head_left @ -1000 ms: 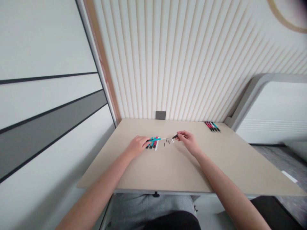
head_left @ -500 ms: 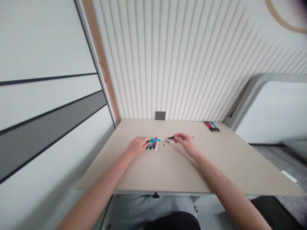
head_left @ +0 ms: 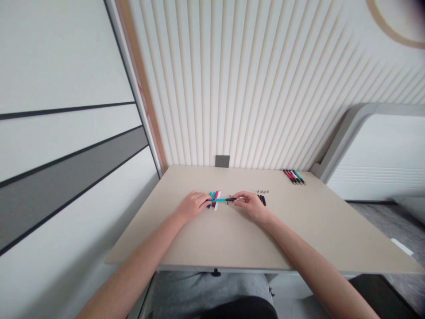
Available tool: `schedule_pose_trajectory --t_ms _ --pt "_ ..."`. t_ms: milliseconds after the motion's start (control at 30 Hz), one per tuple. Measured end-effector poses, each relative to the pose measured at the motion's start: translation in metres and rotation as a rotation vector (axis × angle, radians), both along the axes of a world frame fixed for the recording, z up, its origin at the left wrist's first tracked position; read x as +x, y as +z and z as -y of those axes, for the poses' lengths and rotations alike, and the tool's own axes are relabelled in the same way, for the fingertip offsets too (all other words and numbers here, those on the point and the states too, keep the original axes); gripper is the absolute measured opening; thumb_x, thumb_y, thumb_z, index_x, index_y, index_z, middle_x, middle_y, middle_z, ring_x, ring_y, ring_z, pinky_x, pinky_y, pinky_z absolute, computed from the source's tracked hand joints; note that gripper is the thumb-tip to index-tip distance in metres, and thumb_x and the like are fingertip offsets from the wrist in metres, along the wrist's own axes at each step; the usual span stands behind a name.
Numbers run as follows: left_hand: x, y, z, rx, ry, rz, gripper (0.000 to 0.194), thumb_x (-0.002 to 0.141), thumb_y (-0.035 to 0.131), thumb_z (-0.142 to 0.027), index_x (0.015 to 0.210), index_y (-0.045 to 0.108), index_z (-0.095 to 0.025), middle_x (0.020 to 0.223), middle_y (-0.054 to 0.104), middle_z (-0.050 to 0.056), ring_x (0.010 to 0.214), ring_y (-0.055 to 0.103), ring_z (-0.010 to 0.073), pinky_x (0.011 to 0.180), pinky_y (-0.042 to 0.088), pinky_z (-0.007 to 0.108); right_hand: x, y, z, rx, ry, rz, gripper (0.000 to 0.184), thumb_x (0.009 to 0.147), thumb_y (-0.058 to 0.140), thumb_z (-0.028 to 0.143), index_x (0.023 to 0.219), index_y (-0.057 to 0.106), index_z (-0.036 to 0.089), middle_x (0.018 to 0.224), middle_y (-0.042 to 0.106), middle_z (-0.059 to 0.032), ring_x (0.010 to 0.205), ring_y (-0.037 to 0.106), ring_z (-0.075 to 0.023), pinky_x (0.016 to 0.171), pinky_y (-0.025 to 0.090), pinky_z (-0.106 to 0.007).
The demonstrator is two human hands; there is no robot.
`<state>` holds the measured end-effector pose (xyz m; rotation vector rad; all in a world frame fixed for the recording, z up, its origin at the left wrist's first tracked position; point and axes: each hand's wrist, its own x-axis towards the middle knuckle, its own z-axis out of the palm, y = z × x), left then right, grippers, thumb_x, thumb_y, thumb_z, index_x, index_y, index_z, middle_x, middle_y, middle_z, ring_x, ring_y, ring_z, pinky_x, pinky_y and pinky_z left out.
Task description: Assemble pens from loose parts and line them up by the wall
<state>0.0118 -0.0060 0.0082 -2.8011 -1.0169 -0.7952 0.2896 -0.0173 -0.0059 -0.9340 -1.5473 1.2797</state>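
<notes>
Pinching a teal pen [head_left: 217, 200] by its black end, the right hand [head_left: 251, 205] holds it crosswise toward the curled left hand [head_left: 191, 206], whose grip is unclear.

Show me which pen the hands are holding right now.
The teal pen with the black end, held level between the left hand and right hand; the other pens lie on the table.

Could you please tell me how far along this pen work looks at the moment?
Done: a row of finished-looking pens lies along the far edge of the table. In hand: the left hand and right hand hold a teal-and-black pen between them. Still lying out: coloured pen barrels, small metal parts and black pieces.
</notes>
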Motion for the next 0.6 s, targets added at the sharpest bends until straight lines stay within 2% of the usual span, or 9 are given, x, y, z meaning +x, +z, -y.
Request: schedule_pose_trajectory --t_ms 167,333,500,600 --pt "0.0022 0.0027 0.0032 0.025 -0.019 -0.012 0.023 0.096 0.042 -0.034 0.099 0.06 -0.02 0.087 0.068 0.004 0.08 0.062 0.0147 0.075 0.04 0.029 -0.0003 0.0041 0.0024 0.03 -0.033 0.009 0.037 0.07 0.072 0.045 0.094 0.066 0.018 0.083 0.072 -0.0067 0.079 0.068 -0.0199 0.076 0.051 -0.033" --pt "0.0046 0.0055 0.0048 0.068 -0.034 -0.068 0.022 0.095 0.044 -0.032 0.096 0.061 -0.019 0.088 0.067 0.005 0.082 0.061 0.0158 0.073 0.039 0.03 -0.0051 0.0056 0.005 0.01 -0.066 0.058 0.039 0.08 0.058 0.054 0.093 0.064 0.017 0.07 0.068 -0.0034 0.061 0.066 -0.0174 0.065 0.052 -0.032" --pt "0.0013 0.0046 0.0015 0.067 0.057 -0.017 0.022 0.096 0.044 -0.034 0.099 0.06 -0.019 0.09 0.066 0.005 0.081 0.06 0.0161 0.076 0.04 0.031 -0.0047 0.0059 0.007 0.125 -0.028 0.197 0.039 0.08 0.061 0.046 0.105 0.063 0.017 0.077 0.07 -0.0038 0.072 0.065 -0.0174 0.072 0.051 -0.03" --pt "0.0003 0.0043 0.0011 0.07 0.037 -0.025 0.023 0.096 0.043 -0.034 0.099 0.06 -0.019 0.088 0.066 0.004 0.08 0.06 0.0158 0.075 0.04 0.03 -0.003 0.0063 0.0101 0.153 -0.019 0.301 0.034 0.084 0.055 0.048 0.091 0.066 0.017 0.07 0.069 -0.0032 0.064 0.063 -0.0159 0.066 0.049 -0.028"
